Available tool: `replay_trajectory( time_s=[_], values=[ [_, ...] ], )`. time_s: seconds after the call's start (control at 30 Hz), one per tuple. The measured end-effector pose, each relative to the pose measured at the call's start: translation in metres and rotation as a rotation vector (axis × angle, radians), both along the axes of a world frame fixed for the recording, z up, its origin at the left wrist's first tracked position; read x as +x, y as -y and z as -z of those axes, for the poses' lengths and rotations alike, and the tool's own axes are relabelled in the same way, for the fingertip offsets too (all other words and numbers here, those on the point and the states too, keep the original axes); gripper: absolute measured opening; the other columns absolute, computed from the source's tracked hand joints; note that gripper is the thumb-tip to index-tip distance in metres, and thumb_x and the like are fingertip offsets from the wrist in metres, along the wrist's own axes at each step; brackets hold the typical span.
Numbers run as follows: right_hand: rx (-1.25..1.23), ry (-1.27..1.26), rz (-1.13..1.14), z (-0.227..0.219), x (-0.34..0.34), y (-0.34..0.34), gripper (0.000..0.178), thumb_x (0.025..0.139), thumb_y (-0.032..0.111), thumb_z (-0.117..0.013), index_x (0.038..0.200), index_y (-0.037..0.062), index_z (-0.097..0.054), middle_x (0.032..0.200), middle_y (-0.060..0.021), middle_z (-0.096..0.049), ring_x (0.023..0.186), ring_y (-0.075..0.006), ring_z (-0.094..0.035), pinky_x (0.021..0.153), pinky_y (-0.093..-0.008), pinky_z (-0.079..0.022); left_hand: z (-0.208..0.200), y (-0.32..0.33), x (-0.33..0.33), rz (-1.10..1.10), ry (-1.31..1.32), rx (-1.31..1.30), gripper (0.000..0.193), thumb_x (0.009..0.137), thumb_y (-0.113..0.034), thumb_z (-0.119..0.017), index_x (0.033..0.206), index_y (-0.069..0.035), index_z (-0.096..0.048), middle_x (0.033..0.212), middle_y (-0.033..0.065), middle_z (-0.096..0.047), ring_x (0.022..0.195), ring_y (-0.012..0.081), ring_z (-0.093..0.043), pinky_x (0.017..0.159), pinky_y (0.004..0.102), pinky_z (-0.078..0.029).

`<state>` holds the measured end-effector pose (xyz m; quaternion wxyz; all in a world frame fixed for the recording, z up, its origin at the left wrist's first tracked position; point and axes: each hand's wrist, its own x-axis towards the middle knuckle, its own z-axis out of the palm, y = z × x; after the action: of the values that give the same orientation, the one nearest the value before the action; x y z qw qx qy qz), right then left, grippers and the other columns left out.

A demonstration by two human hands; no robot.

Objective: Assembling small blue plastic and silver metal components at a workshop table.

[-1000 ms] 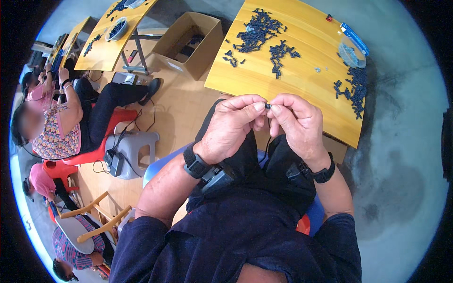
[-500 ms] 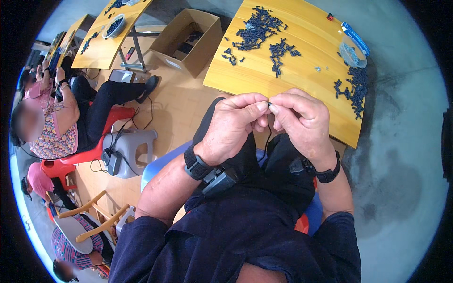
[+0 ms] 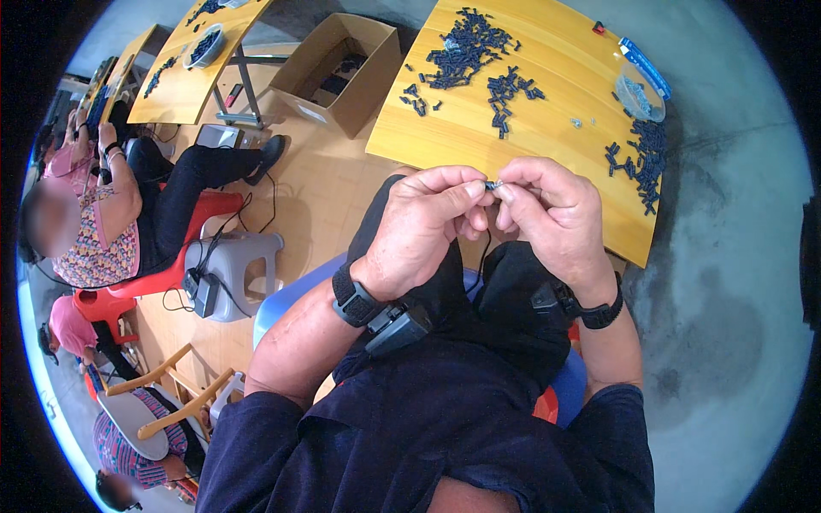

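Observation:
Over my lap, in front of the table's near edge, both my hands meet fingertip to fingertip. My left hand (image 3: 421, 224) is closed, its thumb and forefinger pinching a small black plastic piece (image 3: 490, 185). My right hand (image 3: 554, 215) pinches at the piece's right end, where a tiny pale, shiny bit (image 3: 499, 183) shows between the fingertips; its kind is too small to make out. Similar black pieces lie on the yellow wooden table (image 3: 564, 171) in a large pile (image 3: 466, 56), a smaller cluster (image 3: 506, 96) and a heap (image 3: 648, 162) at the right edge.
At the table's right stand a clear plastic tub (image 3: 640, 98) with small pale parts and a blue-and-white box (image 3: 645, 68). Tiny clear bits (image 3: 577, 123) lie mid-table. A cardboard box (image 3: 363, 98) stands left of it. Seated people and a grey stool (image 3: 244, 265) are farther left.
My right hand has shifted slightly right, opening a small gap between the fingertips. More of the black piece and the shiny bit now show. My left hand has barely moved.

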<state>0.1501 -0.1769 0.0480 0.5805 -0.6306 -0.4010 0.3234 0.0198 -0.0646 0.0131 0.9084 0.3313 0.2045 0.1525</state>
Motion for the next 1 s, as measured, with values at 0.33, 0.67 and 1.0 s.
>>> replay_trajectory(
  time_s=[0.33, 0.67, 1.0],
  values=[
    [0.081, 0.480, -0.048, -0.004, 0.004, -0.006, 0.010, 0.080, -0.008, -0.059, 0.088, -0.0017, -0.061, 0.075, -0.0105, -0.060, 0.066, -0.0198, -0.062, 0.056, -0.0285, -0.048, -0.001, 0.001, 0.001, 0.004, -0.023, 0.004, 0.011, 0.093, -0.009, -0.057, 0.098, -0.002, -0.064, 0.088, 0.0073, -0.067, 0.068, 0.0113, -0.059, 0.062, 0.0247, -0.047],
    [0.156, 0.068, 0.084, 0.012, -0.009, -0.008, 0.013, 0.081, -0.007, -0.061, 0.093, -0.0030, -0.063, 0.081, -0.0093, -0.061, 0.071, -0.0159, -0.061, 0.060, -0.0267, -0.048, -0.001, -0.001, 0.002, -0.022, 0.025, -0.027, 0.013, 0.094, -0.010, -0.055, 0.100, -0.001, -0.063, 0.087, 0.0063, -0.066, 0.072, 0.0123, -0.060, 0.064, 0.0251, -0.048],
    [0.055, 0.275, -0.118, 0.004, 0.011, -0.006, 0.010, 0.080, -0.005, -0.063, 0.090, -0.0017, -0.064, 0.081, -0.0082, -0.059, 0.069, -0.0143, -0.059, 0.059, -0.0259, -0.046, 0.002, -0.005, -0.001, 0.091, 0.013, -0.011, 0.015, 0.093, -0.010, -0.056, 0.101, 0.000, -0.063, 0.091, 0.0089, -0.067, 0.077, 0.0147, -0.064, 0.068, 0.0266, -0.051]
  ],
)
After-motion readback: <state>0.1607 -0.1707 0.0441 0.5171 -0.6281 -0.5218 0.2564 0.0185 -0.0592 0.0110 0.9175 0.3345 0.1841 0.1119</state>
